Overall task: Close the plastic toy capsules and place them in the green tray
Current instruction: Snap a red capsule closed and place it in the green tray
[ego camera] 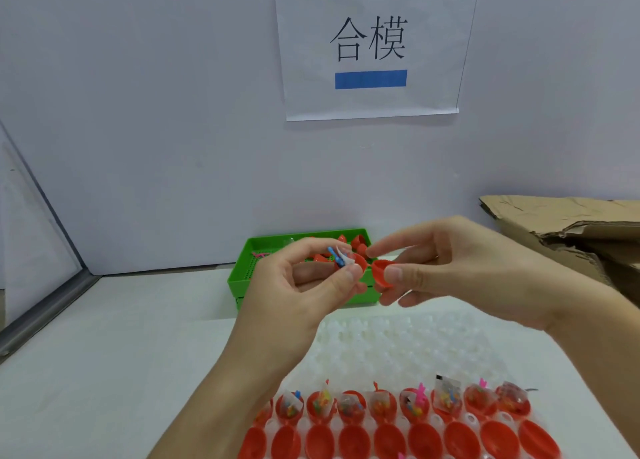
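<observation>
Both hands are up over the green tray [242, 278], each pinching one red half: left hand [311, 285] has the filled half [356, 263] with toy bits poking out, right hand [467, 271] has the empty cap [381, 273], rims nearly touching. Honestly I'd tuck those bits in first, then line up the rims and squeeze evenly. Lots more open capsules [381, 406] wait in the white holder [398, 348] below.

Bright, even light fills the scene, and the pale lilac wall [138, 112] shows no glare. Below the two hands, soft shadows fall on the white tabletop [104, 372]. The wide lens bends lines left of that wall. Detail is slightly soft throughout.
</observation>
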Demonstrator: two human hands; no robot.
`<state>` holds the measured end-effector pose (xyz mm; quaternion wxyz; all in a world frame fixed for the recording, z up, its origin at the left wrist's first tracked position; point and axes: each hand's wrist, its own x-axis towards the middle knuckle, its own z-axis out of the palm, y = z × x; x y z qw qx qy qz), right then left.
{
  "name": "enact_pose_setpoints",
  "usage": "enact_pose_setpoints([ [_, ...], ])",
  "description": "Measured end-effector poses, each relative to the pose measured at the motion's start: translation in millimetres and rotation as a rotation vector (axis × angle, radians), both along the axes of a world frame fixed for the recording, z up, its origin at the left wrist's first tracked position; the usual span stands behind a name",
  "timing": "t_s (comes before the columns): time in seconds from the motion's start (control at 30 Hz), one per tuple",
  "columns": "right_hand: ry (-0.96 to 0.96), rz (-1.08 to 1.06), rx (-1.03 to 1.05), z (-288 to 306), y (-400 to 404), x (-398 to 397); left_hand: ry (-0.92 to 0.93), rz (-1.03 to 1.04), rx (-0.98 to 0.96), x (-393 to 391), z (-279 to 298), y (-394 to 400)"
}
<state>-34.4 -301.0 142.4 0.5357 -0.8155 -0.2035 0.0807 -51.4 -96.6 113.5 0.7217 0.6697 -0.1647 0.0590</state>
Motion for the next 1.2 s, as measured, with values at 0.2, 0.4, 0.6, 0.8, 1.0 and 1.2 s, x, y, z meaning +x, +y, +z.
enact_pose_setpoints([
  [0.2,-0.146,-0.101,0.085,-0.1,0.9,0.8,0.007,0.019,0.118,-0.7,-3.4,-2.8],
  [0.4,-0.177,-0.106,0.051,-4.5,9.8,1.9,-0.047,0.035,0.247,-0.9,-3.6,-3.0],
  [0.6,-0.215,-0.099,0.074,-6.1,11.6,1.3,-0.096,0.038,0.26,-0.2,-4.5,-2.2],
  [0.8,-0.258,-0.116,0.099,-8.0,17.5,0.9,-0.137,0.079,0.307,0.4,-5.5,-3.5],
  [1.0,-0.288,-0.172,0.135,-9.1,24.1,-0.5,-0.269,0.182,0.446,-1.6,-6.4,-8.4],
  [1.2,-0.312,-0.203,0.134,-8.0,27.7,-4.6,-0.317,0.219,0.516,-1.5,-9.4,-9.4],
])
